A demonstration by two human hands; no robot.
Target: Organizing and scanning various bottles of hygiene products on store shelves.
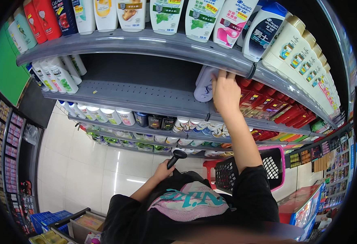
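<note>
On the second shelf, my right hand point(228, 91) reaches under the upper shelf's edge, its fingers at a pale lavender bottle point(203, 87); the fingertips are partly hidden, so its grip cannot be made out. Just right of that hand stand red bottles point(253, 97) with yellow tags. My left hand point(164, 170) is low, near my body, closed around the handle of a black handheld device point(176, 158) with a rounded head, which looks like a scanner. White shampoo bottles point(59, 76) stand at the left end of the same shelf.
The upper shelf's front rail point(135, 42) curves above my right hand, with shampoo bottles along it. Lower shelves hold more bottles point(126, 117). A black basket with a pink rim point(283, 170) stands by a red stool point(209, 170). Behind me are a carton point(90, 222) and blue crates point(49, 219).
</note>
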